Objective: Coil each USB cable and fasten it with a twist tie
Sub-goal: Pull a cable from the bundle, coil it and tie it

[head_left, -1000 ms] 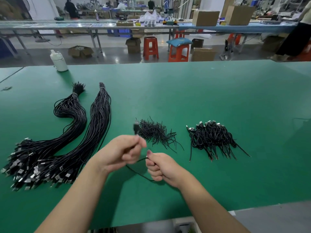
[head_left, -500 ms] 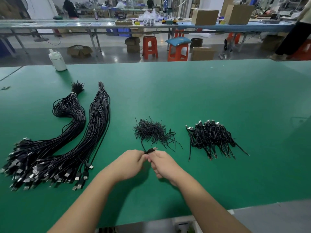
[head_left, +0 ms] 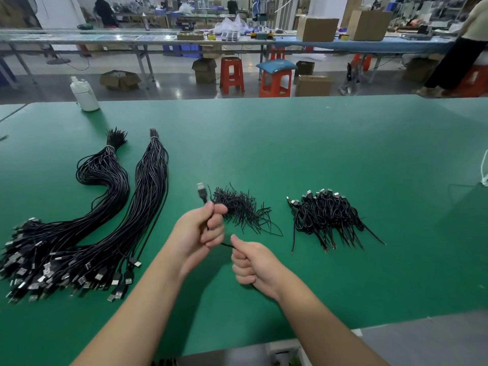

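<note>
USB cable (head_left: 202, 194) is up off the green desk (head_left: 317, 154), left hand (head_left: 199, 231) fisted round it just below the plug, right hand (head_left: 249, 262) curled on the cord lower down. Twist tie pile (head_left: 241, 210) sits right behind the left hand, coiled cables (head_left: 326, 216) further right of it, loose bundles (head_left: 87, 223) off to its left.

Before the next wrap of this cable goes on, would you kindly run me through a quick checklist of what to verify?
1. Left hand grips the cable just below its plug: ok.
2. Right hand holds the cable's run: ok.
3. Cable free of the uncoiled cables: ok.
4. Coil formed: cannot tell, fingers hide it.
5. Twist ties beside the left hand: ok.
6. Tie already in hand: cannot tell.
</note>
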Motion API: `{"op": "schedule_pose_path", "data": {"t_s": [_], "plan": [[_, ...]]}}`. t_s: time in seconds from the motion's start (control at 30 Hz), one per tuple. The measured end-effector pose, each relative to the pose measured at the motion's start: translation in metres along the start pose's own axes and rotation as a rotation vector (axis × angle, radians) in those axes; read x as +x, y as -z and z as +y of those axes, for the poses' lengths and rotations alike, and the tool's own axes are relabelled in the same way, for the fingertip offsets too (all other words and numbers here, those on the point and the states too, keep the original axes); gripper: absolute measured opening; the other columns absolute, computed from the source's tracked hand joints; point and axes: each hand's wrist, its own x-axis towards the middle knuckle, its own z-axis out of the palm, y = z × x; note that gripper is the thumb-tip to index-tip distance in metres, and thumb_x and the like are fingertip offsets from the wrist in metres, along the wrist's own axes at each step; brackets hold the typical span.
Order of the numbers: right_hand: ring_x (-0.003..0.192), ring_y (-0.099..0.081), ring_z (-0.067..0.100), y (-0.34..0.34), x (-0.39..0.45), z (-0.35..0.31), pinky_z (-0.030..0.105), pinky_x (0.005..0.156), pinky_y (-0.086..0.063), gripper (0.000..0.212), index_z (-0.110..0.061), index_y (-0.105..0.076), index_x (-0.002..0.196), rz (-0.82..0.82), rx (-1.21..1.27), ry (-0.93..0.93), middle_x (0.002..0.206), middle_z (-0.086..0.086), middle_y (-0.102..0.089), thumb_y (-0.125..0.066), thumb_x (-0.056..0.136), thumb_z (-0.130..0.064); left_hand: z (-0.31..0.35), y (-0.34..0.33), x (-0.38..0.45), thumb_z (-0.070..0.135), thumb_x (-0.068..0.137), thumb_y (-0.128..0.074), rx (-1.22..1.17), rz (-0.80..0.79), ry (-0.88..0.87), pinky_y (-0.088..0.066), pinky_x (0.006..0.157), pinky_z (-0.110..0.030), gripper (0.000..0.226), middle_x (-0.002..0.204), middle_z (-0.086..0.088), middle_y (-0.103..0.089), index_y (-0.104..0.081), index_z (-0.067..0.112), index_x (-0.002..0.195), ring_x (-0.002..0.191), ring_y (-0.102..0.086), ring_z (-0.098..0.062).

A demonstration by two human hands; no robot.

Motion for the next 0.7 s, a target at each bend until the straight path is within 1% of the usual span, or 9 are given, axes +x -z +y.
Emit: {"op": "schedule_pose_path", "data": {"t_s": [0.13, 0.23, 0.3, 0.37, 0.4, 0.47, 0.53, 0.63, 0.7], "plan": [[0.043, -0.014, 0.011, 0.009, 0.0, -0.01, 0.022, 0.039, -0.016, 0.042, -0.023, -0.047, 0.064, -0.002, -0.131, -0.013, 0.053, -0.006, -0.02, -0.055, 0.099, -0.045, 0.011, 0.015, -0.014, 0.028, 0.098, -0.05, 0.573, -0.312, 0.142, -0.021, 0.046, -0.024, 0.034, 0.054, 0.0, -0.042, -0.069, 0.0, 0.092, 0.045, -0.027, -0.013], [0.043, -0.016, 0.011, 0.013, 0.0, -0.017, 0.024, 0.042, -0.014, 0.039, -0.02, -0.05, 0.069, 0.054, -0.226, -0.016, 0.052, -0.007, -0.026, -0.05, 0.102, -0.042, 0.015, 0.022, -0.018, 0.028, 0.104, -0.045, 1.04, -0.405, 0.296, -0.031, 0.045, -0.019, 0.035, 0.059, -0.001, -0.06, -0.071, 0.006, 0.095, 0.046, -0.039, -0.011], [0.044, -0.016, 0.011, 0.014, 0.0, -0.021, 0.026, 0.044, -0.012, 0.04, -0.02, -0.048, 0.069, 0.114, -0.252, 0.0, 0.052, -0.008, -0.027, -0.047, 0.103, -0.041, 0.008, 0.023, -0.016, 0.026, 0.105, -0.042, 1.383, -0.305, 0.314, -0.038, 0.046, -0.021, 0.031, 0.072, -0.002, -0.073, -0.069, 0.015, 0.094, 0.043, -0.043, -0.009], [0.044, -0.016, 0.011, 0.011, 0.0, -0.024, 0.026, 0.044, -0.011, 0.039, -0.019, -0.046, 0.072, 0.135, -0.254, 0.028, 0.051, -0.01, -0.027, -0.043, 0.105, -0.041, -0.006, 0.023, -0.012, 0.026, 0.105, -0.041, 1.584, -0.076, 0.18, -0.046, 0.052, -0.023, 0.03, 0.083, 0.003, -0.076, -0.067, 0.017, 0.094, 0.045, -0.055, -0.008], [0.044, -0.016, 0.011, 0.007, 0.0, -0.024, 0.026, 0.044, -0.011, 0.038, -0.019, -0.046, 0.075, 0.126, -0.238, 0.042, 0.051, -0.01, -0.028, -0.04, 0.106, -0.04, -0.014, 0.023, -0.009, 0.024, 0.105, -0.041, 1.521, 0.032, 0.097, -0.049, 0.057, -0.025, 0.03, 0.086, 0.003, -0.076, -0.067, 0.016, 0.094, 0.053, -0.063, -0.009], [0.044, -0.016, 0.009, 0.0, -0.002, -0.024, 0.024, 0.043, -0.012, 0.036, -0.016, -0.048, 0.08, 0.092, -0.185, 0.082, 0.052, -0.009, -0.027, -0.035, 0.108, -0.035, -0.028, 0.02, -0.006, 0.016, 0.106, -0.039, 1.149, 0.166, -0.024, -0.053, 0.062, -0.028, 0.031, 0.088, -0.001, -0.074, -0.067, 0.013, 0.094, 0.067, -0.07, -0.012], [0.044, -0.017, 0.007, -0.007, -0.004, -0.02, 0.021, 0.042, -0.013, 0.032, -0.014, -0.05, 0.085, 0.065, -0.187, 0.117, 0.054, -0.007, -0.027, -0.034, 0.109, -0.028, -0.034, 0.017, -0.004, 0.013, 0.107, -0.037, 0.825, 0.256, -0.085, -0.054, 0.066, -0.019, 0.032, 0.082, -0.004, -0.074, -0.068, 0.01, 0.096, 0.076, -0.07, -0.012], [0.044, -0.021, 0.006, -0.015, -0.005, -0.012, 0.02, 0.043, -0.017, 0.03, -0.014, -0.052, 0.085, 0.051, -0.281, 0.124, 0.055, -0.007, -0.028, -0.035, 0.109, -0.022, -0.039, 0.007, -0.004, 0.022, 0.108, -0.035, 0.498, 0.283, -0.061, -0.056, 0.079, -0.02, 0.035, 0.098, -0.012, -0.076, -0.065, 0.003, 0.109, 0.099, -0.072, -0.018], [0.041, -0.029, 0.006, -0.017, -0.003, -0.007, 0.021, 0.041, -0.024, 0.031, -0.014, -0.055, 0.082, 0.067, -0.4, 0.14, 0.054, -0.003, -0.036, -0.038, 0.107, -0.019, -0.041, -0.001, -0.004, 0.024, 0.108, -0.035, 0.337, 0.272, -0.035, -0.057, 0.069, -0.023, 0.036, 0.102, -0.015, -0.075, -0.062, 0.001, 0.109, 0.098, -0.073, -0.025]]}}
